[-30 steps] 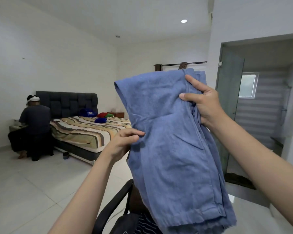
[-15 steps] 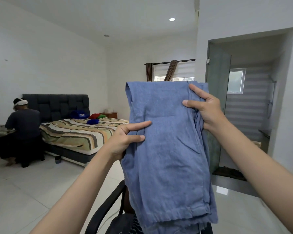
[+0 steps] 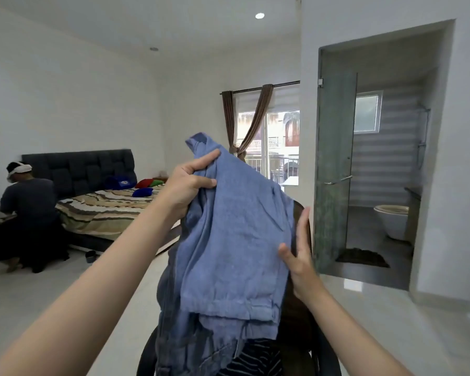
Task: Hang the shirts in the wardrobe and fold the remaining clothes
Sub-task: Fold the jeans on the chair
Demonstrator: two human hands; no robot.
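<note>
The blue garment (image 3: 228,240) hangs in the air in front of the person, over a chair (image 3: 304,356) whose seat also carries a striped cloth (image 3: 255,359). It looks like trousers doubled over, though the cut is hard to make out. Nothing carries it but the hands.

The left hand (image 3: 186,189) grips the top of the garment: its fingers are curled into the cloth just below the upper corner, which stands up above the knuckles. The right hand (image 3: 299,256) is lower and on the garment's right edge, its fingers straight and spread, the palm laid flat against the cloth and the thumb in front. It presses or steadies the cloth; it does not pinch it.

The garment's long axis runs nearly straight down from the left hand, leaning a little to the right at the top edge, and the lower hem bunches just above the striped cloth. So the weight is on the left hand, and the free length lies below both hands. The right hand is the nearer to the middle of that length.

My judgement is that a fold is under way and that the next move turns on the right hand: it is placed to take the cloth at mid-height and bring the halves together.
</note>
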